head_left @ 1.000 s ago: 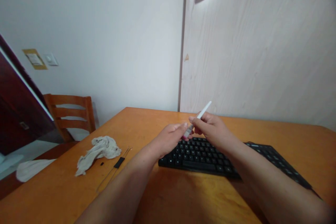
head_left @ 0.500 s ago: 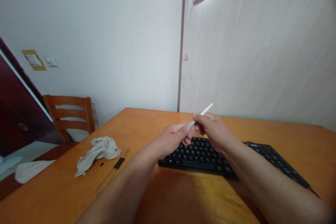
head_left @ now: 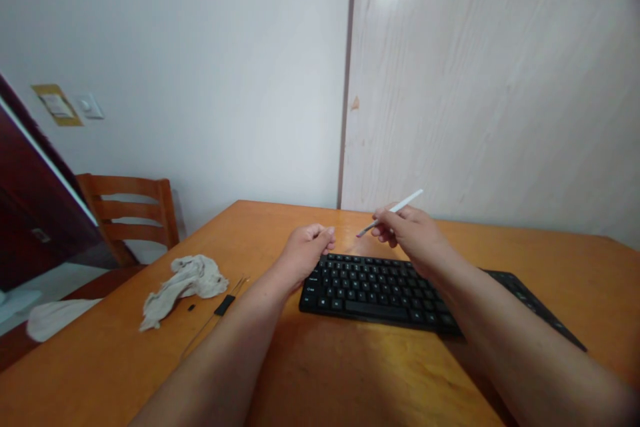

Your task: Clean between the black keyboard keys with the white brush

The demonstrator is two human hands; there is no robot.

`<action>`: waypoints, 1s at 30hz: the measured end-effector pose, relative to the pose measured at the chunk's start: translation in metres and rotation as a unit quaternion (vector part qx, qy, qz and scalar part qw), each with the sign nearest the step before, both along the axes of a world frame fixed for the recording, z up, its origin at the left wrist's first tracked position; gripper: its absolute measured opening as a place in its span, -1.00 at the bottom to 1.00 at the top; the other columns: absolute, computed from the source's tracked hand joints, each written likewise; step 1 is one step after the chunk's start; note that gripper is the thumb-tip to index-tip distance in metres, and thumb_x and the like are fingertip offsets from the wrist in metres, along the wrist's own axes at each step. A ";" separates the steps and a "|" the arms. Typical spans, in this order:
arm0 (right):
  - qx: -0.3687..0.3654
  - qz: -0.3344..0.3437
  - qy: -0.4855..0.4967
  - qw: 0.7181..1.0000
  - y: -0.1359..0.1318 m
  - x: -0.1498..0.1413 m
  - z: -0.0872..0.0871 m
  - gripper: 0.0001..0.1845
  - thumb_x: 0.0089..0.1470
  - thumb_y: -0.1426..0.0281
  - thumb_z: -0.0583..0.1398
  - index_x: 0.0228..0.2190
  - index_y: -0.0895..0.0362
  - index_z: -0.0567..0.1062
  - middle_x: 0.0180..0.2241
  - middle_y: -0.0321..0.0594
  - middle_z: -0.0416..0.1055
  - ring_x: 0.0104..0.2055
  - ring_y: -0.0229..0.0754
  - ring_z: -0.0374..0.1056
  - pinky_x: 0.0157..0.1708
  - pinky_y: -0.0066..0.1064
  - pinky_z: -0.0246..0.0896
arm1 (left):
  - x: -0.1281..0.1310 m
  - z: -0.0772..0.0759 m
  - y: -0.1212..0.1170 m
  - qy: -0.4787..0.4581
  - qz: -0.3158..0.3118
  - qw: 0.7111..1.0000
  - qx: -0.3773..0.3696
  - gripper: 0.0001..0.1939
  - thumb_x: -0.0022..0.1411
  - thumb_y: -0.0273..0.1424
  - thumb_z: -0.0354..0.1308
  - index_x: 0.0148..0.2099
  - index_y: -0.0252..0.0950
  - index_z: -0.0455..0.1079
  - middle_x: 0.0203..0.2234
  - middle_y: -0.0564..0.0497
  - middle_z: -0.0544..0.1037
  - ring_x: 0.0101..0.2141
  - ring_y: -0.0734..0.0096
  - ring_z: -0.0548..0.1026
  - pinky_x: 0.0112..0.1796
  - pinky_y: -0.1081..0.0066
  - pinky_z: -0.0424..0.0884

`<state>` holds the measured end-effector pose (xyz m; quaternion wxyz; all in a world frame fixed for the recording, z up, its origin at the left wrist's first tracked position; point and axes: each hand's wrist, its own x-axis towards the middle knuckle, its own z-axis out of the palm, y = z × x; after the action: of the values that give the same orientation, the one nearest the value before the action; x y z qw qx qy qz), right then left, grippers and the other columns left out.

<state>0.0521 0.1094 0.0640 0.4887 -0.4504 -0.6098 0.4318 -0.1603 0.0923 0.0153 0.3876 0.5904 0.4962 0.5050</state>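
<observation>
My right hand (head_left: 407, 230) is closed in a pinch around a small slim brush (head_left: 409, 200) with a white handle. Its narrow end slants down to the left and ends in a dark reddish tip, above the back edge of a black keyboard (head_left: 370, 287). Over the keyboard's left back corner, my left hand (head_left: 307, 250) is closed, thumb against curled fingers. Whether anything small is inside it is hidden. A gap separates the left hand from the brush tip. The right forearm covers part of the keyboard's right side.
To the left on the wooden table (head_left: 320, 373) lie a crumpled greyish cloth (head_left: 187, 280), a small black piece (head_left: 191, 307), and thin metal wire-like tools (head_left: 205, 327) by a black block (head_left: 225, 305). A wooden chair (head_left: 130, 207) stands beyond the left edge; a wall is behind.
My left hand has let go of the brush's lower end and moved left. My right hand has kept the brush, now tilted flatter, its tip exposed. The view has shifted slightly.
</observation>
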 end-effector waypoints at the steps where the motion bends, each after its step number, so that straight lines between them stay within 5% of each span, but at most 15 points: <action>1: 0.001 0.013 -0.020 1.000 -0.001 -0.001 -0.001 -0.74 0.07 0.20 0.21 -0.42 0.17 0.46 -0.50 -0.18 0.49 -0.50 -0.25 0.31 -0.53 -0.41 0.10 | -0.002 -0.004 0.002 0.000 0.012 1.000 0.004 -0.60 0.21 -0.04 0.14 -0.40 -0.30 0.41 -0.54 0.04 0.46 -0.51 0.44 0.36 -0.42 0.44 0.25; 12: 0.085 0.047 -0.198 0.975 0.003 -0.006 -0.025 -0.94 0.02 0.37 0.20 -0.43 0.11 0.45 -0.49 -0.21 0.50 -0.42 -0.17 0.39 -0.42 -0.38 0.19 | -0.017 -0.028 0.015 0.067 0.137 0.987 0.060 -0.61 0.21 -0.09 0.11 -0.49 -0.27 0.33 -0.58 0.09 0.38 -0.48 0.42 0.33 -0.42 0.44 0.20; 30: 0.159 0.056 -0.381 0.909 -0.008 -0.012 -0.028 -0.85 0.14 0.31 0.11 -0.42 0.08 0.41 -0.49 -0.27 0.45 -0.44 -0.19 0.33 -0.44 -0.39 0.03 | -0.014 -0.042 0.018 0.089 0.142 0.985 0.033 -0.66 0.20 -0.13 0.10 -0.46 -0.27 0.38 -0.57 0.07 0.43 -0.46 0.37 0.38 -0.42 0.41 0.20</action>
<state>0.0403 0.1009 0.0360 0.2591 -0.4621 -0.8345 0.1514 -0.1745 0.1105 -0.0270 0.2464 0.5689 0.5903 0.5169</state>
